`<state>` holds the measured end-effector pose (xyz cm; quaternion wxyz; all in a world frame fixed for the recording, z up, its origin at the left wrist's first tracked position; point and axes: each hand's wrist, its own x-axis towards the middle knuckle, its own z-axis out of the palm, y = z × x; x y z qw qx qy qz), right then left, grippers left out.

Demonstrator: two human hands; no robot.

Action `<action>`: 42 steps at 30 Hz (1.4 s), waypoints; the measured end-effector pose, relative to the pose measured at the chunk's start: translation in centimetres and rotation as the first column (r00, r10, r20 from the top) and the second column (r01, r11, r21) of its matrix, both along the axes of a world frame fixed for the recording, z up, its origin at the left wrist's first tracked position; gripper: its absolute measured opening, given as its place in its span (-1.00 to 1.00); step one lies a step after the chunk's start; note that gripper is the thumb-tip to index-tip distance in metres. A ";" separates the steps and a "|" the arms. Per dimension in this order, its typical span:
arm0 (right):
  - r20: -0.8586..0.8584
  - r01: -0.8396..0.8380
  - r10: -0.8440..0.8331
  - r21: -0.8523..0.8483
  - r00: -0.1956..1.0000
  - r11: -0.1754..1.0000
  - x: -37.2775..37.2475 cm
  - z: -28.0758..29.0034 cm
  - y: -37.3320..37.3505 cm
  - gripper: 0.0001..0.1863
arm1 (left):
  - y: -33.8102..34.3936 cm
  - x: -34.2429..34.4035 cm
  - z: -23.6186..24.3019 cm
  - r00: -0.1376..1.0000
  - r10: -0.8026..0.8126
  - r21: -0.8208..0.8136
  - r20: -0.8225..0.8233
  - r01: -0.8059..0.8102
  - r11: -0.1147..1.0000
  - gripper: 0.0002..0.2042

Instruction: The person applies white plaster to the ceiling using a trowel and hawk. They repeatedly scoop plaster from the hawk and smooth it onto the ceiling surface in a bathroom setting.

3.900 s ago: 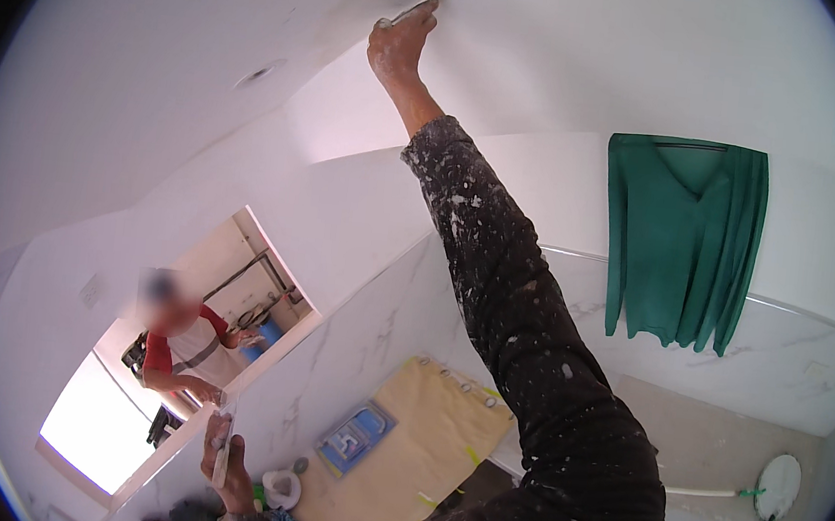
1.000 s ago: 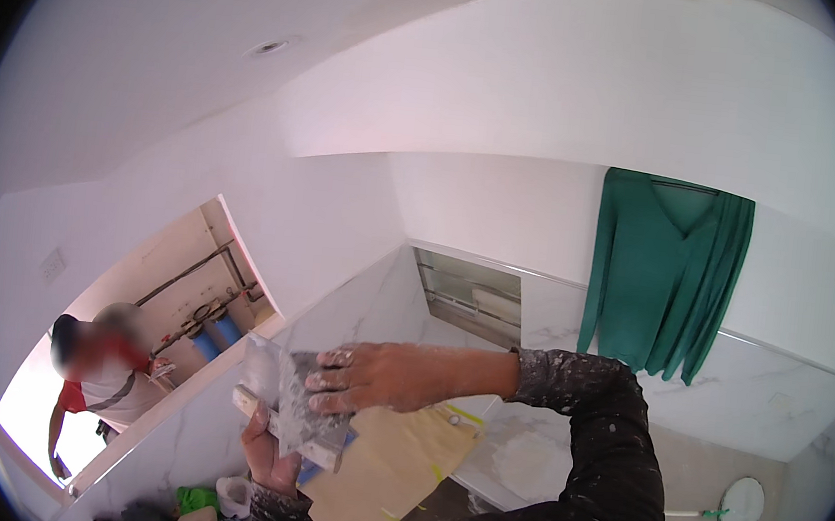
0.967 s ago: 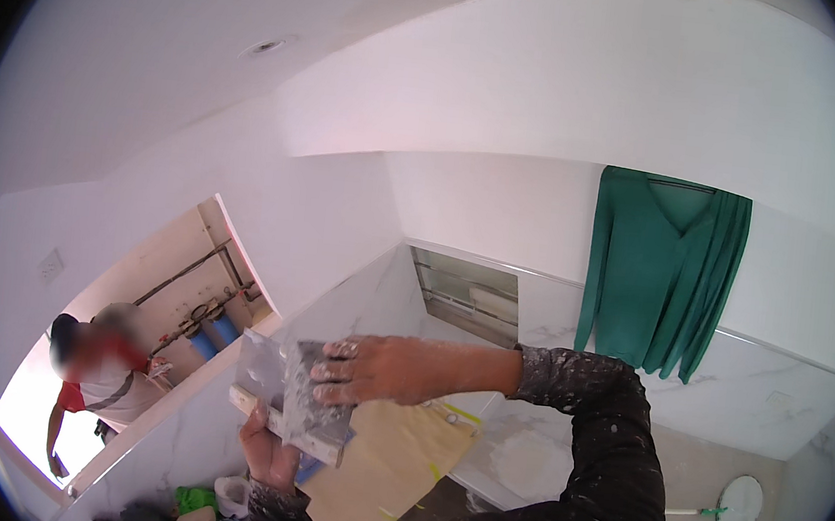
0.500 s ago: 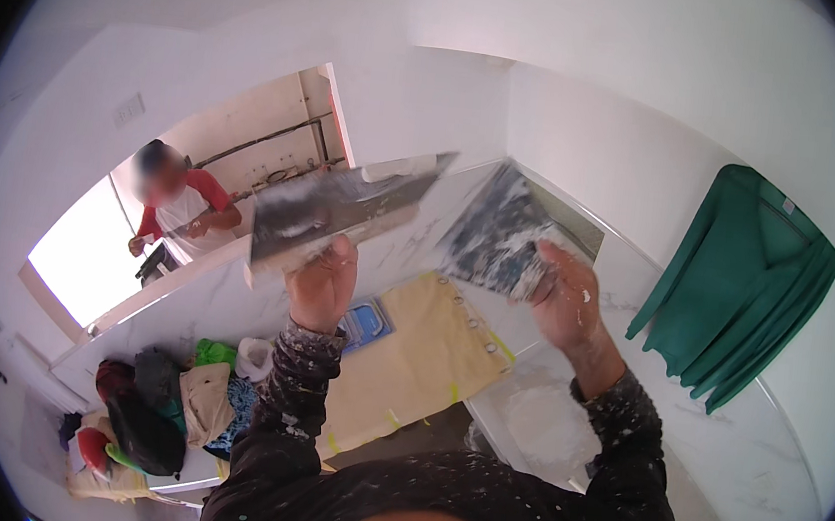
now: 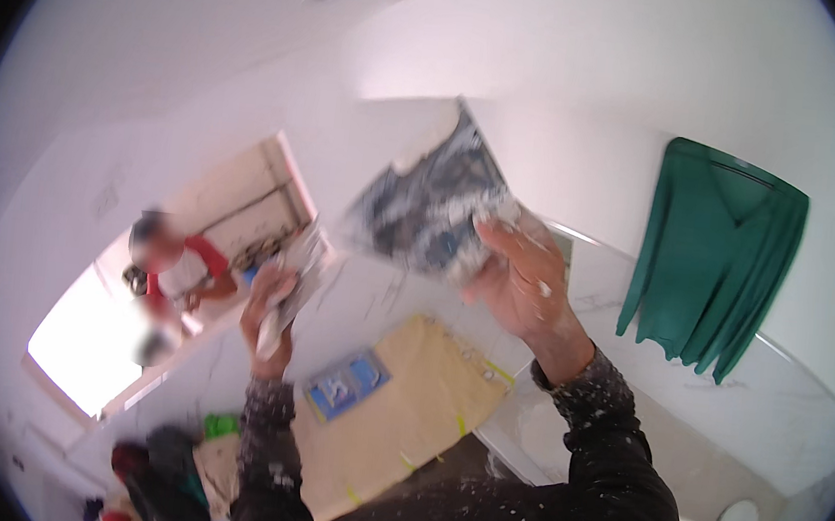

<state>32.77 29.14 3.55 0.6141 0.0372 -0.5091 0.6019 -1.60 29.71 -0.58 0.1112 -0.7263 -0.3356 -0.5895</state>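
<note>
My right hand [image 5: 527,276] is raised in the middle, closed around a broad putty knife [image 5: 443,208]. The knife's dark metal blade is streaked with white compound, and a pale lump [image 5: 426,146] sits along its far edge, near the white wall. Lower and to the left, my left hand [image 5: 267,311] grips a flat plastering trowel [image 5: 304,275], turned almost edge-on and smeared with white. The two tools are apart. White splashes dot my fingers and dark sleeves. Motion smears the blade edges, so I cannot tell whether the putty knife touches the wall.
A green long-sleeved top [image 5: 714,259] hangs at the right. Below my hands lies a beige cloth [image 5: 416,381] with a blue package [image 5: 347,384]. Clothes [image 5: 169,488] are heaped lower left. Through a wall opening, a person [image 5: 197,274] is visible, with another blurred head [image 5: 156,341] nearer.
My right hand has brought the putty knife up and left. My left hand has moved left, turning the trowel from broadside to edge-on. The whole view has also shifted.
</note>
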 end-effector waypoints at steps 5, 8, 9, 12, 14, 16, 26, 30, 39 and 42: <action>-0.232 0.750 -0.715 0.136 0.659 0.647 3.7 11.7 3.3 -0.71 | -3.2 -0.1 -1.0 0.994 -0.054 -0.108 0.099 0.065 0.992 -0.72; -0.284 0.848 -0.800 0.133 0.529 0.514 4.5 18.9 7.2 -0.37 | -3.9 -0.7 -0.1 0.989 -0.048 -0.203 0.138 0.075 0.976 -0.71; -0.306 0.851 -0.794 0.166 0.525 0.498 5.4 20.0 9.0 -0.33 | -3.5 -0.3 0.0 0.994 0.001 -0.229 0.109 0.024 0.973 -0.72; -0.302 0.910 -0.859 0.121 0.414 0.396 6.6 23.8 11.7 -0.36 | -4.2 0.0 0.6 0.991 -0.048 -0.262 0.126 0.080 0.962 -0.73; -0.358 0.970 -0.901 0.086 0.245 0.229 7.2 25.6 14.0 -0.54 | -4.9 0.1 0.7 0.996 -0.020 -0.265 0.091 0.043 0.963 -0.72; -0.402 0.984 -0.898 0.036 0.176 0.176 7.7 26.8 16.3 -0.61 | -5.8 0.1 0.6 0.998 0.045 -0.236 0.042 -0.033 0.971 -0.71; -0.461 0.977 -0.862 0.082 0.212 0.197 8.4 28.9 17.6 -0.37 | -6.0 -0.3 -0.3 0.979 -0.050 -0.287 0.199 0.107 0.952 -0.75; -0.281 0.984 -0.944 0.076 0.174 0.159 8.2 29.5 17.2 -0.04 | -6.2 -0.7 -0.9 0.977 -0.025 -0.312 0.214 0.092 0.946 -0.74; -0.413 0.919 -0.824 0.110 0.389 0.379 6.6 30.9 17.7 -0.04 | -7.2 -1.6 -1.1 0.987 0.064 -0.365 0.146 -0.007 0.931 -0.73; -0.315 0.995 -0.944 0.026 0.100 0.097 5.1 29.7 17.0 -0.23 | -7.3 -1.0 -1.4 0.988 0.081 -0.379 0.128 -0.027 0.925 -0.74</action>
